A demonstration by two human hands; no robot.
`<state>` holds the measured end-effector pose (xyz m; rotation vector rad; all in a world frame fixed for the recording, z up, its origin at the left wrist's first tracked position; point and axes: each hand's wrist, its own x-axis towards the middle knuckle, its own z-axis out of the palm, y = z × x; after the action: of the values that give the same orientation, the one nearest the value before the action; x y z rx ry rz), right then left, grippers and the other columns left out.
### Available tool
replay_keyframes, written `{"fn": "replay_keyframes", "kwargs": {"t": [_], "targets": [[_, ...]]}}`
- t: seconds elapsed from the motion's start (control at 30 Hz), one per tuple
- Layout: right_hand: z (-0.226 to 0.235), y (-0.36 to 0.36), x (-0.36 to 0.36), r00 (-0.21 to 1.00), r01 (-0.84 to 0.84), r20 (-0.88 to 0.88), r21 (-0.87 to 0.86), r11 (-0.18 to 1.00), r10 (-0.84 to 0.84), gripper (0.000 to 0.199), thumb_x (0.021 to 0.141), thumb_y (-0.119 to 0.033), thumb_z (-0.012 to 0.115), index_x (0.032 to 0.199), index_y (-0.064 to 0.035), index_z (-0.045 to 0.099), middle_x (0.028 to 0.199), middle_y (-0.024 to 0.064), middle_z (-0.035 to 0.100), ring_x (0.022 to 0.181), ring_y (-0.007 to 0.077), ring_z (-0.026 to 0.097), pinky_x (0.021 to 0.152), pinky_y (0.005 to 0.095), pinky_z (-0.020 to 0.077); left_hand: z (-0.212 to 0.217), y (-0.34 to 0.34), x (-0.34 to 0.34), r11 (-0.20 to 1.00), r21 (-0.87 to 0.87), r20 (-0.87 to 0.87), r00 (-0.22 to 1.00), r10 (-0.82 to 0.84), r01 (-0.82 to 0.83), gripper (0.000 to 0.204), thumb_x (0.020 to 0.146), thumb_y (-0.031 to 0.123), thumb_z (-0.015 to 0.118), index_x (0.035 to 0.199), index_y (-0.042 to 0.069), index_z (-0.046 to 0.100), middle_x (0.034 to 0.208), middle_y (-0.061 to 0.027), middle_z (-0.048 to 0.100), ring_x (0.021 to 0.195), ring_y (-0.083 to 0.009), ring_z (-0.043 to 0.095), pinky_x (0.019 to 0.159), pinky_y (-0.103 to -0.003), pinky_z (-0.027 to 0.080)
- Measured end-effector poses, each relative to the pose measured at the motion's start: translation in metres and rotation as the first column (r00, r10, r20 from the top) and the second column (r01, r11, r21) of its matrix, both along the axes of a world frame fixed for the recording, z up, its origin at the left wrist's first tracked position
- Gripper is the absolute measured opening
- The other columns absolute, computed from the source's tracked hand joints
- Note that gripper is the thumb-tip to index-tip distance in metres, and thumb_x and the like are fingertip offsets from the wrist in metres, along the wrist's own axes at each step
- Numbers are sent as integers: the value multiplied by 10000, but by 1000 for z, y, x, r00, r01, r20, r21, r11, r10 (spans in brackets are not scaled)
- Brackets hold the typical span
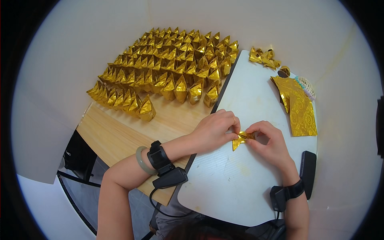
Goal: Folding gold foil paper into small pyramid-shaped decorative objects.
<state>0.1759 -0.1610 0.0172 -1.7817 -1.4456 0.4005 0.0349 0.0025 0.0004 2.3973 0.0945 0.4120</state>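
A small piece of folded gold foil paper [239,143] is held between my two hands, just above the white board. My left hand [218,130] pinches its left side with thumb and fingers. On the other side, my right hand [271,143] grips the paper between thumb and forefinger. One pointed corner of the paper hangs down toward me; parts of its folds are hidden behind my fingertips. Beyond my left hand, many finished gold paper ingots [172,68] stand in close rows on the wooden table.
A stack of patterned gold paper sheets [302,116] lies at the right of the white board [224,188], beside a netted pale object [305,88]. Crumpled gold pieces [264,58] sit at the far end. A dark phone-like slab [307,174] rests near my right wrist. Wooden tabletop [120,126] extends left.
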Motion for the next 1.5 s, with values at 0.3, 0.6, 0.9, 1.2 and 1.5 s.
{"fn": "replay_keyframes", "kwargs": {"t": [0.3,0.6,0.9,1.2,1.5], "targets": [[-1,-5,9,939,-76,343,168,983,14,125,672,17,641,777,-49,626,807,63,584,758,227,588,671,315,495,-3,-1,0,1000,25,51,999,-4,3,117,821,90,648,927,58,612,888,-75,572,876,-242,563,761,-344,464],[-5,-4,3,978,-73,204,135,988,45,212,694,-2,655,895,-33,596,811,84,580,724,249,609,670,316,514,-1,-1,0,999,30,21,1000,-16,16,138,813,126,668,937,69,647,880,-51,589,913,-225,554,781,-334,452],[-4,0,3,981,44,190,20,999,-47,310,719,-129,766,943,-30,575,903,94,581,988,256,532,860,355,443,2,-4,1,999,-39,13,1000,-14,15,181,761,130,738,910,74,651,868,-32,598,908,-206,548,788,-318,447],[-8,1,-7,978,114,-175,-7,993,-114,266,735,-116,817,790,-23,575,662,-25,567,572,26,465,522,188,408,-3,-2,2,991,-134,186,983,6,19,125,760,74,733,869,44,678,847,-44,635,850,-200,564,729,-309,463],[-12,3,-8,919,155,-362,-28,987,-155,277,738,-44,797,858,-33,547,747,-43,533,635,18,475,558,180,428,6,-8,-3,950,-308,152,988,-10,57,108,819,34,677,926,17,680,861,-68,663,842,-155,627,742,-257,502]]}}
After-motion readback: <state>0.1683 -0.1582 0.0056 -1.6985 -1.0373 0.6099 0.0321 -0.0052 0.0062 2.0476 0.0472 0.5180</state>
